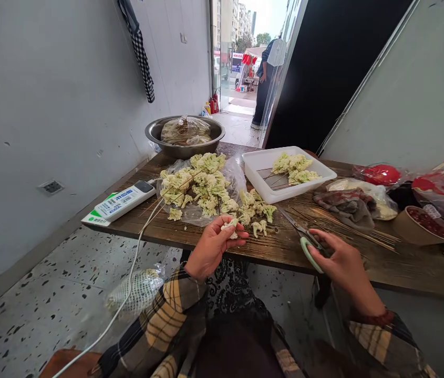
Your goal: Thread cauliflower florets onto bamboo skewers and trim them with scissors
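Observation:
My left hand pinches a small cauliflower floret above the front edge of the table. A thin dark skewer stands up just behind that hand; whether it meets the floret I cannot tell. To the right, my right hand has its thumb and fingers on the pale green handles of a pair of scissors, whose blades point away to the left over the table. A heap of cauliflower florets lies on a clear plastic bag behind my left hand. Cut pieces are scattered at its right.
A white tray holds skewered cauliflower. Loose bamboo skewers, a grey rag and a paper bowl of red food lie right. A metal basin stands behind; a payment speaker with a cable sits left. A person stands outside.

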{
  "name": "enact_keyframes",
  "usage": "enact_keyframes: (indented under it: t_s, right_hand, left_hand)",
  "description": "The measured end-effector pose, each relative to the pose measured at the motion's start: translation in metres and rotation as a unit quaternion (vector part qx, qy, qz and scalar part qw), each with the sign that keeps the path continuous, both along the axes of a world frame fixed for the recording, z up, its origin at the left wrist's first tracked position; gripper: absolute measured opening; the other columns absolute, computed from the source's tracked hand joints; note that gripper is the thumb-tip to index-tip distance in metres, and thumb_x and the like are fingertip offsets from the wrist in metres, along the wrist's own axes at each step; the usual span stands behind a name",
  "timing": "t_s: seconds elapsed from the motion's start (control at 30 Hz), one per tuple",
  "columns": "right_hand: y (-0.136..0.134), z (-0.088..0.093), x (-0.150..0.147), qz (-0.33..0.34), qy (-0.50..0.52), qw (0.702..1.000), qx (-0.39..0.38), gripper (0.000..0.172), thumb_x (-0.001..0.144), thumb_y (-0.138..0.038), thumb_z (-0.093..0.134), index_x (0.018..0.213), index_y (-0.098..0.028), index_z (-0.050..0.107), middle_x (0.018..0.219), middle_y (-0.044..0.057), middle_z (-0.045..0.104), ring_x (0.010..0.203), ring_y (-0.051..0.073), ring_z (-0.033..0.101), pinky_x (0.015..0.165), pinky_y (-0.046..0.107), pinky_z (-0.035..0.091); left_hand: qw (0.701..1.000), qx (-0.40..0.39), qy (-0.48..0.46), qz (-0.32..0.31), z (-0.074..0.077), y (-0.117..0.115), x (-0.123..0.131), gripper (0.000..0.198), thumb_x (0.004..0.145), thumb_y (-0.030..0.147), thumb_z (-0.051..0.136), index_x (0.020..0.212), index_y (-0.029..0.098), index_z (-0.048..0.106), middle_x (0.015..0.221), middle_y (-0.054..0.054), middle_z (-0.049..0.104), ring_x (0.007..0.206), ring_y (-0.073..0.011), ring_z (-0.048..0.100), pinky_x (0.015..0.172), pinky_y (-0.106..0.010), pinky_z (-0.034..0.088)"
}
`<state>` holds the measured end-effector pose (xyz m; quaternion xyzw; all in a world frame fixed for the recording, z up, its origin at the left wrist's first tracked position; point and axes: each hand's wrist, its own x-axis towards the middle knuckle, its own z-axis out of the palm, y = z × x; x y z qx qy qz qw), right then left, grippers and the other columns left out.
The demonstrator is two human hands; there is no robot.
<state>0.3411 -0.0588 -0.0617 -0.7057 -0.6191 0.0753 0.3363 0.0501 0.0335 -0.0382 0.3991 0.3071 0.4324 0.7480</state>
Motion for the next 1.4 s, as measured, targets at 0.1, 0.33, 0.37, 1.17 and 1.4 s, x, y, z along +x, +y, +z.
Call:
enact_keyframes:
  t_s: [0.1,0.33,0.37,1.17,1.4]
  right_hand:
    - [-0.011,0.001,-0.013,0.003,0.225,0.974,-0.038,0.05,0.082,-0.045,0.06,0.123,-0.017,0.06,0.097,0.01,0.072,0.086,0.022,0.069,0.074,0.034,0.056]
    - [-0.026,0.01,-0.062,0.138,0.125,0.98,-0.07,0.061,0.073,-0.031,0.07,0.132,-0.024,0.054,0.106,0.007,0.067,0.091,0.021,0.064,0.081,0.032,0.054]
    - [-0.027,0.011,-0.067,0.148,0.1,0.981,-0.071,0.06,0.074,-0.031,0.07,0.132,-0.025,0.053,0.105,0.006,0.067,0.088,0.02,0.064,0.078,0.031,0.054]
    - [-0.035,-0.04,-0.049,0.049,0.176,0.982,-0.047,0.049,0.074,-0.045,0.069,0.116,-0.019,0.067,0.112,0.011,0.072,0.103,0.03,0.068,0.088,0.041,0.056]
    - [-0.036,-0.038,-0.046,0.02,0.185,0.982,-0.043,0.051,0.077,-0.042,0.067,0.123,-0.021,0.061,0.114,0.01,0.07,0.096,0.027,0.069,0.081,0.038,0.058]
  left_hand:
    - [1.0,0.003,0.01,-0.01,-0.003,-0.004,0.006,0.028,0.077,0.036,0.071,0.09,0.017,0.055,0.09,-0.003,0.064,0.078,-0.0149,0.065,0.064,-0.026,0.055]
    - [0.999,0.013,0.02,-0.036,-0.004,-0.01,0.017,0.031,0.078,0.041,0.069,0.091,0.016,0.058,0.082,-0.002,0.06,0.069,-0.0117,0.059,0.055,-0.023,0.05]
    - [0.999,0.016,0.023,-0.035,-0.003,-0.011,0.017,0.031,0.078,0.042,0.069,0.091,0.016,0.058,0.082,-0.002,0.06,0.069,-0.012,0.059,0.055,-0.023,0.051]
    - [0.987,0.092,0.108,-0.072,-0.014,-0.011,0.071,0.033,0.074,0.046,0.068,0.086,0.016,0.061,0.066,0.002,0.053,0.053,-0.0081,0.052,0.046,-0.019,0.038]
    - [0.983,0.11,0.115,-0.088,-0.011,-0.002,0.084,0.032,0.077,0.045,0.066,0.088,0.016,0.06,0.07,-0.001,0.058,0.063,-0.0125,0.057,0.053,-0.021,0.043]
